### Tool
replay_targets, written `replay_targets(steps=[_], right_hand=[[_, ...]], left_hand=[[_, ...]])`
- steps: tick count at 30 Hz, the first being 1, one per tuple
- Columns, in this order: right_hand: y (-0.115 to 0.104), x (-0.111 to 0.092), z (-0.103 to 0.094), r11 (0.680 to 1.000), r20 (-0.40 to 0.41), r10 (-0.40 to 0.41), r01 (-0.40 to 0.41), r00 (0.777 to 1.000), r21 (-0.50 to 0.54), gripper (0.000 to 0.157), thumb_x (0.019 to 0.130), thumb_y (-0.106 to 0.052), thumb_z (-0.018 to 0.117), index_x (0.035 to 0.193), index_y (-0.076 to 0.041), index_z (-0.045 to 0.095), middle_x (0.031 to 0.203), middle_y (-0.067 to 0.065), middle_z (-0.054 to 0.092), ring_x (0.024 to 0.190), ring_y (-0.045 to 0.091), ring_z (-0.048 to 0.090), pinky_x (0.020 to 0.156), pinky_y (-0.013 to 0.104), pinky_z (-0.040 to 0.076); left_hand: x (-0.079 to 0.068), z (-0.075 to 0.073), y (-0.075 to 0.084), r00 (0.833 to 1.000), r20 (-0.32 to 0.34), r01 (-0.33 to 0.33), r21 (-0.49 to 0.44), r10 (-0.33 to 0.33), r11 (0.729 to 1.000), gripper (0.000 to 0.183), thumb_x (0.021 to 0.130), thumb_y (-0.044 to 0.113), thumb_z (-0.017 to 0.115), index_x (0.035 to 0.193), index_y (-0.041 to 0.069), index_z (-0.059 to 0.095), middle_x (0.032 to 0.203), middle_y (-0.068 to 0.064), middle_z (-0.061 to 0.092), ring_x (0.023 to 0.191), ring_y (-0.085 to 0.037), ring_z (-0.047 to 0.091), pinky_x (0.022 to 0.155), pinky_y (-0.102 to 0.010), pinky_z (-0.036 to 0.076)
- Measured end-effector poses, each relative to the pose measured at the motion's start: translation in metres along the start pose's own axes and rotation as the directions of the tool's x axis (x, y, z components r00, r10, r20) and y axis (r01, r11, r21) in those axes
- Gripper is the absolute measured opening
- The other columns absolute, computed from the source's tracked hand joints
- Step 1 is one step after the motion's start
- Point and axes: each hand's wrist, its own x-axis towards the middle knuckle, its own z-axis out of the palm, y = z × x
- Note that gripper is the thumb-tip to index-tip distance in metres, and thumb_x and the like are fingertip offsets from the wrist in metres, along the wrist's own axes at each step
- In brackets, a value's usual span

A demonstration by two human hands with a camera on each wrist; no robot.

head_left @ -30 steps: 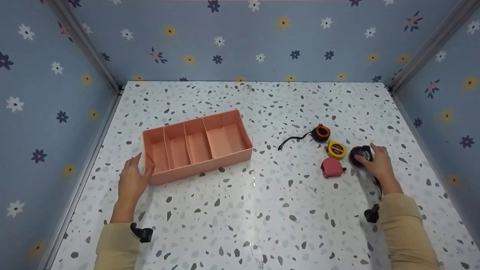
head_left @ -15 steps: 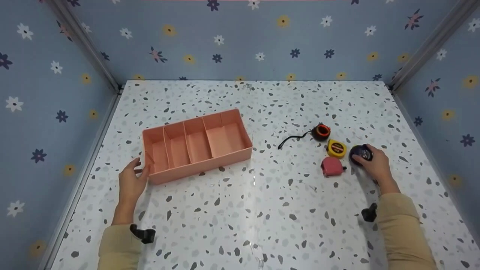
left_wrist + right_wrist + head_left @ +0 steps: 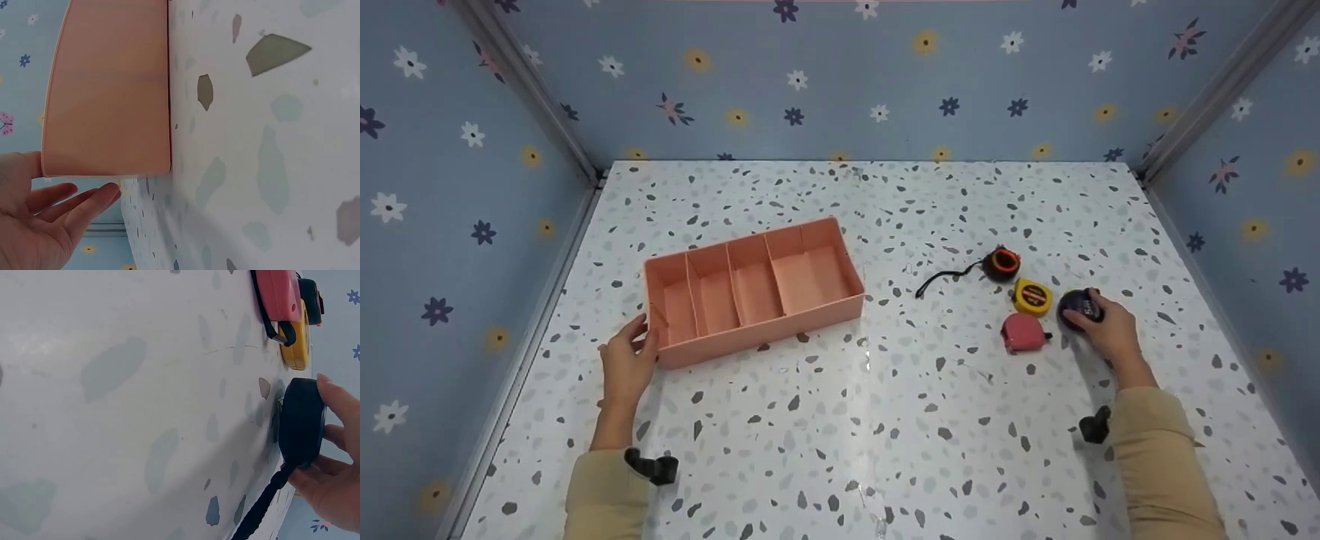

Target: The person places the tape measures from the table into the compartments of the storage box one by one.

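My left hand [image 3: 626, 367] holds the near left corner of a pink divided box [image 3: 761, 337], thumb over the rim and fingers outside the short wall. In the left wrist view the box [image 3: 112, 95] stands flat on the table. My right hand [image 3: 1116, 334] grips a dark blue round tape measure [image 3: 1080, 309], thumb on one side and fingers on the other; in the right wrist view its black cord [image 3: 264, 500] trails off. Close by lie a yellow tape measure [image 3: 1033, 297], a pink tape measure [image 3: 1024, 333] and a black-and-orange tape measure [image 3: 1001, 265] with a cord.
The speckled white table [image 3: 840, 450] is enclosed by blue flowered panels [image 3: 840, 82] at the back and sides. Several compartments divide the box, the rightmost one widest. Black wrist-worn devices sit at both sleeves.
The fingers of my left hand have drawn in toward the box wall. My right hand has settled its grip on the dark blue tape measure, which has turned slightly.
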Motion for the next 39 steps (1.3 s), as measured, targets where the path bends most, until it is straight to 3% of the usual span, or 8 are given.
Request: replay_targets(steps=[1,4,7,12,26,34,39], right_hand=[[0.001,0.000,0.000,1.000,-0.003,0.000,0.000,1.000,0.005,0.083,0.083,-0.050,0.052,0.139,0.000,0.018,0.136,0.033,0.019,0.123,0.047,0.018,0.099,0.056,0.018],[0.001,0.000,0.001,1.000,-0.008,0.003,-0.003,1.000,0.016,0.082,0.083,-0.050,0.052,0.139,0.000,0.018,0.137,0.032,0.019,0.123,0.047,0.018,0.099,0.055,0.018],[0.002,0.000,0.001,1.000,-0.011,0.016,-0.016,1.000,0.023,0.082,0.083,-0.049,0.052,0.139,-0.001,0.018,0.137,0.032,0.019,0.124,0.047,0.018,0.099,0.055,0.017],[0.002,0.001,0.001,0.998,-0.003,0.044,-0.044,0.999,0.037,0.082,0.082,-0.050,0.053,0.139,-0.003,0.017,0.138,0.031,0.017,0.124,0.047,0.017,0.100,0.055,0.016],[0.003,0.003,-0.001,0.994,0.015,0.090,-0.091,0.996,0.063,0.082,0.081,-0.051,0.054,0.140,-0.008,0.017,0.140,0.029,0.015,0.126,0.045,0.014,0.100,0.055,0.016],[0.001,0.002,-0.002,0.992,-0.001,0.096,-0.096,0.995,0.080,0.083,0.078,-0.051,0.058,0.139,-0.007,0.022,0.138,0.031,0.017,0.125,0.045,0.017,0.099,0.053,0.021],[0.000,0.002,-0.003,0.991,0.002,0.107,-0.107,0.994,0.087,0.084,0.077,-0.052,0.058,0.139,-0.009,0.021,0.138,0.031,0.015,0.125,0.045,0.015,0.099,0.054,0.019]], left_hand=[[0.000,0.001,0.000,1.000,-0.001,-0.001,-0.010,0.001,1.000,0.043,0.093,0.015,0.041,0.131,-0.006,0.037,0.124,-0.025,0.046,0.104,-0.035,0.052,0.097,-0.043,0.032],[-0.001,0.002,0.001,1.000,-0.009,-0.004,-0.026,0.004,1.000,0.042,0.093,0.014,0.040,0.131,-0.004,0.039,0.124,-0.023,0.047,0.100,-0.033,0.055,0.071,-0.025,0.051],[-0.001,0.004,0.002,1.000,-0.027,-0.014,-0.033,0.013,0.999,0.040,0.093,0.013,0.040,0.129,-0.005,0.041,0.122,-0.024,0.049,0.099,-0.033,0.056,0.063,-0.013,0.048],[-0.001,0.004,0.003,0.998,-0.057,-0.032,-0.037,0.030,0.999,0.038,0.093,0.010,0.040,0.127,-0.006,0.043,0.119,-0.025,0.050,0.101,-0.033,0.055,0.061,-0.006,0.043],[-0.001,0.009,0.004,0.996,-0.092,-0.004,-0.080,-0.004,0.997,0.036,0.092,0.008,0.042,0.125,-0.005,0.047,0.112,-0.023,0.056,0.083,-0.031,0.058,0.053,-0.013,0.047],[0.002,0.010,0.006,0.996,-0.073,0.041,-0.078,-0.047,0.996,0.036,0.092,0.009,0.041,0.126,-0.003,0.047,0.108,-0.022,0.058,0.065,-0.010,0.053,0.050,-0.014,0.046],[0.004,0.012,0.006,0.997,-0.065,0.031,-0.104,-0.038,0.994,0.036,0.092,0.008,0.041,0.126,-0.003,0.046,0.111,-0.023,0.056,0.077,-0.025,0.057,0.052,-0.014,0.047]])
